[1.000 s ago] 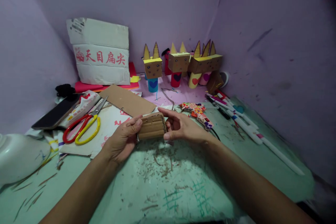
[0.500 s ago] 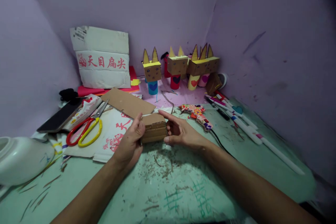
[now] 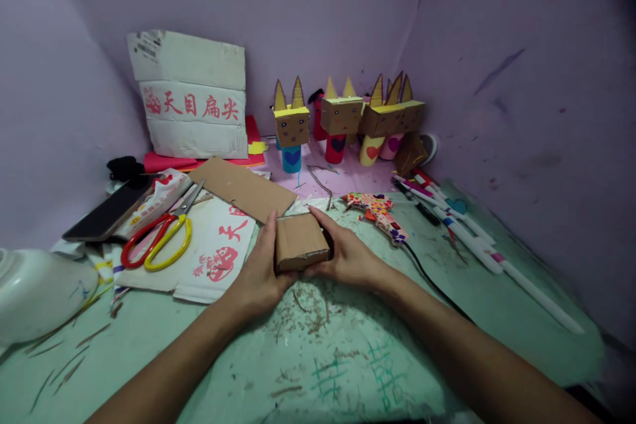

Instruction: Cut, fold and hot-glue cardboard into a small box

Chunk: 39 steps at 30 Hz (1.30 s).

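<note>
A small brown cardboard box [image 3: 301, 240] is held between both hands above the green table [image 3: 238, 371]. My left hand [image 3: 263, 268] grips its left side, thumb along the edge. On the opposite side, my right hand [image 3: 342, 248] closes round the box with its fingers partly underneath. Just behind lies a flat piece of brown cardboard [image 3: 243, 189]. To the right of the hands rests a flower-patterned glue gun [image 3: 375, 212] with a black cord. Scissors [image 3: 163, 232] with one red and one yellow handle lie to the left on white printed cardboard [image 3: 218, 258].
Several cardboard-headed figures [image 3: 292, 129] with pointed ears stand along the back wall. A white printed cardboard sheet [image 3: 193, 103] leans there too. Pens and white tubes [image 3: 467, 238] lie at right; a white jug [image 3: 44, 291] is at far left. Brown scraps [image 3: 311, 318] litter the table.
The box has been tilted, so its flat top face now shows. My right hand has closed onto its right side, and the view has shifted slightly.
</note>
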### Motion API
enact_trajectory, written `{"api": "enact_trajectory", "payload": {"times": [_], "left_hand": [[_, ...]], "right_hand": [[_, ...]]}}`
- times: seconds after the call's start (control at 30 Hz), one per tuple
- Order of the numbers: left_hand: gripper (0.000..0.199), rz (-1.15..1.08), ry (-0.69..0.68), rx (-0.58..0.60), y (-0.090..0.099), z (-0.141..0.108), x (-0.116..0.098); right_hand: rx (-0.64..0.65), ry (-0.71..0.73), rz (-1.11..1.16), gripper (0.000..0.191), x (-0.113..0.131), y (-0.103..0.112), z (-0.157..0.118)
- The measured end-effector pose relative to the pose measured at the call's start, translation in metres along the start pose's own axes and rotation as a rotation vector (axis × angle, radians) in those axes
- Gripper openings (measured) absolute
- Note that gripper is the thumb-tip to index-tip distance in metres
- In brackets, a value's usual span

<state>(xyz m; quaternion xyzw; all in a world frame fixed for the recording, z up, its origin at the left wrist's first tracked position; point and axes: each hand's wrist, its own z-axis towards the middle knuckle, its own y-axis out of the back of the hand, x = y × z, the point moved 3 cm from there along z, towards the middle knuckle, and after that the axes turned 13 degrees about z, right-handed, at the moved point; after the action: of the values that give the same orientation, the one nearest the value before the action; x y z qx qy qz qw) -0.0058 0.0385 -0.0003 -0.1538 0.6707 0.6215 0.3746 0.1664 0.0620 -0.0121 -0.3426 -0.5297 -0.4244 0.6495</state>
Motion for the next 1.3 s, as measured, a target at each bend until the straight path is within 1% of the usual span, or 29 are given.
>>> {"api": "enact_trajectory", "payload": {"times": [0.07,0.13,0.2,0.23,0.3,0.37,0.43,0.47,0.53,0.6,0.7,0.73,0.8,0.87,0.93,1.07,1.13,1.23,1.3], "left_hand": [[0.095,0.101,-0.01,-0.06,-0.003,0.0,-0.002],[0.091,0.149,-0.026,-0.097,-0.006,0.0,-0.003],[0.09,0.169,-0.042,-0.114,-0.007,0.0,-0.005],[0.091,0.17,-0.047,-0.108,-0.007,0.001,-0.005],[0.095,0.152,-0.039,-0.059,-0.004,0.001,-0.004],[0.103,0.089,-0.027,0.033,0.0,0.001,-0.002],[0.111,-0.021,-0.035,0.134,0.003,0.001,0.001],[0.111,-0.081,-0.045,0.17,0.004,0.0,0.003],[0.106,-0.178,-0.064,0.196,0.006,0.001,0.008],[0.103,-0.233,-0.072,0.173,0.005,0.001,0.013],[0.11,-0.293,-0.056,0.12,0.002,0.002,0.018],[0.113,-0.302,-0.04,0.102,0.002,0.002,0.018],[0.112,-0.304,-0.007,0.077,0.001,0.002,0.018],[0.105,-0.3,0.015,0.071,0.001,0.001,0.016],[0.098,-0.309,0.017,0.071,0.001,0.0,0.013],[0.089,-0.35,-0.005,0.066,0.0,-0.003,0.008],[0.086,-0.371,-0.014,0.061,0.0,-0.004,0.007],[0.084,-0.379,-0.008,0.069,0.0,-0.004,0.006],[0.086,-0.385,-0.003,0.096,0.0,-0.005,0.006]], "right_hand": [[0.021,0.043,-0.132,0.102,-0.001,-0.001,-0.002],[0.029,0.071,-0.229,0.096,-0.002,-0.001,-0.003],[0.037,0.08,-0.256,0.095,-0.002,-0.001,-0.003],[0.048,0.075,-0.229,0.097,-0.002,-0.001,-0.003],[0.082,0.042,-0.098,0.106,-0.002,0.0,-0.002],[0.12,-0.016,0.049,0.113,0.0,0.001,-0.001],[0.14,-0.081,0.127,0.113,0.003,0.002,-0.001],[0.144,-0.109,0.141,0.111,0.004,0.003,0.0],[0.149,-0.155,0.157,0.11,0.008,0.004,-0.001],[0.149,-0.19,0.181,0.113,0.01,0.005,-0.001],[0.114,-0.23,0.196,0.119,0.01,0.007,-0.001],[0.107,-0.235,0.188,0.117,0.009,0.007,-0.001],[0.109,-0.223,0.168,0.105,0.009,0.007,-0.001],[0.115,-0.195,0.162,0.091,0.009,0.007,-0.002],[0.107,-0.174,0.165,0.086,0.01,0.007,-0.002],[0.123,-0.161,0.173,0.085,0.01,0.003,-0.005],[0.117,-0.131,0.138,0.086,0.011,0.001,-0.006],[0.046,-0.095,0.036,0.095,0.01,-0.001,-0.01],[0.008,-0.084,-0.015,0.098,0.009,-0.002,-0.012]]}}
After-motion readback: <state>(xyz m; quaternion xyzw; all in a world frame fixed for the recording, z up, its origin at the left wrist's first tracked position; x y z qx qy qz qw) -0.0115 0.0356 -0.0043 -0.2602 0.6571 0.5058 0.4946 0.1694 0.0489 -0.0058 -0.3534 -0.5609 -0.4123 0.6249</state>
